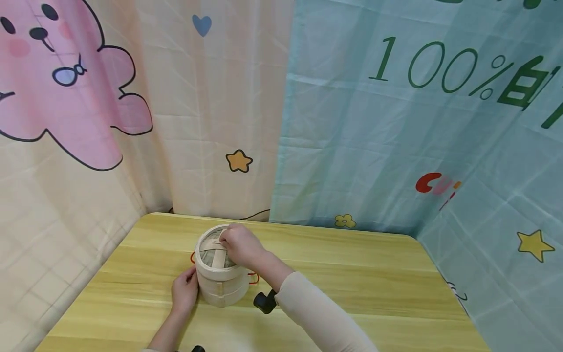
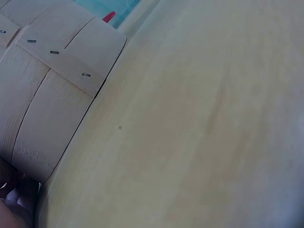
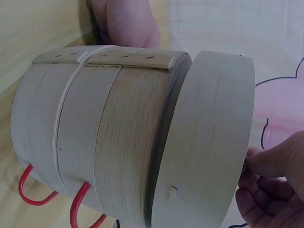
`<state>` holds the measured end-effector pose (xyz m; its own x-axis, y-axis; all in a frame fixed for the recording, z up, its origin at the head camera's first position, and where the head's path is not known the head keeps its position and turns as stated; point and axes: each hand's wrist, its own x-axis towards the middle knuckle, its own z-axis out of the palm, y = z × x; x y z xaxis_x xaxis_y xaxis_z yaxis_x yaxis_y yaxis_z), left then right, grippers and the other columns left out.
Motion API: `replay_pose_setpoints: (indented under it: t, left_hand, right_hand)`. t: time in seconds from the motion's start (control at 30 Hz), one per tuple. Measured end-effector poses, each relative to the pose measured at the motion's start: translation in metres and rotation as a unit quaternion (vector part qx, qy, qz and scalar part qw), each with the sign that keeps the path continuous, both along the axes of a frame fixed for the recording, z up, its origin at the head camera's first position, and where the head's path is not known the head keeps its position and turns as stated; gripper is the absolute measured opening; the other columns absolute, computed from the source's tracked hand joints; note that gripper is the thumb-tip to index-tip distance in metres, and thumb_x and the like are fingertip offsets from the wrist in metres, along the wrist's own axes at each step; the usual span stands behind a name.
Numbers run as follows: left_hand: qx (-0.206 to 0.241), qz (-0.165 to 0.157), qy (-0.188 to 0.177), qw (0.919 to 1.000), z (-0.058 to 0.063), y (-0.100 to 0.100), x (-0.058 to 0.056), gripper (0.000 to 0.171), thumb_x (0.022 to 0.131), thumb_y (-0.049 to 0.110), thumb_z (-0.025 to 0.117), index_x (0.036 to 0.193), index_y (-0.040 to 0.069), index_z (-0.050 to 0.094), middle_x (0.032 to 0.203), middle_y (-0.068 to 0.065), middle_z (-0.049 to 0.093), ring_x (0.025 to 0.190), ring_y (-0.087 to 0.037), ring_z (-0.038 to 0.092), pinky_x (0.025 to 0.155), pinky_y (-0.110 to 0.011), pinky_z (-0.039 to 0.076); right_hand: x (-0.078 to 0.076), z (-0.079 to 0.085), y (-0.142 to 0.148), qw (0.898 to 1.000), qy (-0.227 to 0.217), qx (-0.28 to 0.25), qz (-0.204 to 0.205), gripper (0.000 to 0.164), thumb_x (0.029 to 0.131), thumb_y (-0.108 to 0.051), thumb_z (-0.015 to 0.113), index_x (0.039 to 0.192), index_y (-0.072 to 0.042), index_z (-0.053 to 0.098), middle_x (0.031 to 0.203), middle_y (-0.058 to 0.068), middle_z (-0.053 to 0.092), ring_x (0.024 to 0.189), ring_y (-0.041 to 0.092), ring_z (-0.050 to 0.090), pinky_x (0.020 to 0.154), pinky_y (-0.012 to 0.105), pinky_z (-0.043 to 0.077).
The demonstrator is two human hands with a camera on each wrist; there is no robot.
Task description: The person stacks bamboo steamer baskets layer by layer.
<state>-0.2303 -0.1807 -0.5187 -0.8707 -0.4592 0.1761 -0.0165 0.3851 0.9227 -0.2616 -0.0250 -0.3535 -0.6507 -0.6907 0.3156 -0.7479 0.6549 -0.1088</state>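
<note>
A round bamboo steamer [image 1: 221, 291] of stacked tiers stands on the table, with red loop handles [image 3: 79, 202] at its sides. My right hand [image 1: 243, 244] pinches the strap on top of its lid [image 3: 204, 137]. In the right wrist view, a dark gap shows between the lid and the upper tier, wider on one side. My left hand [image 1: 184, 292] is low at the steamer's left side, its curled fingers against the wall by the base. The left wrist view catches only part of those fingers [image 2: 19, 204], in shadow. The steamer's inside is hidden.
The wood-grain table [image 1: 352, 288] extends to the right of the steamer. Printed curtains [image 1: 220, 107] enclose its back and sides. A black device [image 1: 265, 302] sits at my right wrist, and a thin dark cord [image 1: 255, 214] runs along the back edge.
</note>
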Motion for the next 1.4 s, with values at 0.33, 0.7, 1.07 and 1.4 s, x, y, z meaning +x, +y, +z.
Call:
replay_pose_setpoints:
  t: [0.33, 0.7, 1.07, 1.4]
  left_hand:
    - [0.002, -0.004, 0.004, 1.0, 0.001, -0.001, 0.001, 0.025, 0.084, 0.007, 0.046, 0.103, -0.006, 0.058, 0.099, -0.019, 0.057, 0.092, -0.025, 0.05, 0.062, -0.005, 0.032]
    - [0.016, -0.006, 0.065, 0.9977, -0.003, -0.001, 0.001, 0.031, 0.084, 0.02, 0.049, 0.097, -0.005, 0.06, 0.091, -0.021, 0.059, 0.081, -0.022, 0.054, 0.065, -0.032, 0.043]
    - [0.002, 0.007, 0.007, 0.9999, 0.0, -0.001, 0.0, 0.023, 0.084, 0.007, 0.048, 0.1, -0.004, 0.059, 0.096, -0.018, 0.059, 0.084, -0.016, 0.052, 0.06, -0.006, 0.035]
    - [0.002, 0.001, 0.004, 1.0, -0.002, -0.003, 0.0, 0.023, 0.083, 0.005, 0.048, 0.101, -0.005, 0.059, 0.096, -0.018, 0.059, 0.085, -0.02, 0.052, 0.061, -0.01, 0.037]
  right_hand:
    - [-0.003, -0.007, -0.008, 1.0, -0.007, 0.009, -0.023, 0.016, 0.078, -0.005, 0.055, 0.066, -0.014, 0.06, 0.064, -0.005, 0.047, 0.059, 0.007, 0.039, 0.051, 0.015, 0.032]
    - [-0.004, -0.009, -0.01, 0.999, -0.012, 0.007, -0.032, 0.018, 0.077, -0.004, 0.055, 0.062, -0.015, 0.056, 0.062, -0.006, 0.042, 0.058, 0.008, 0.037, 0.049, 0.016, 0.03]
    - [-0.002, -0.014, -0.009, 0.999, 0.02, -0.021, -0.026, 0.015, 0.075, -0.004, 0.057, 0.065, -0.014, 0.057, 0.063, -0.006, 0.043, 0.057, 0.007, 0.038, 0.049, 0.015, 0.031]
    - [0.001, -0.015, -0.009, 0.999, 0.014, -0.029, -0.032, 0.011, 0.077, -0.006, 0.056, 0.071, -0.013, 0.062, 0.067, -0.005, 0.046, 0.06, 0.005, 0.041, 0.052, 0.013, 0.034]
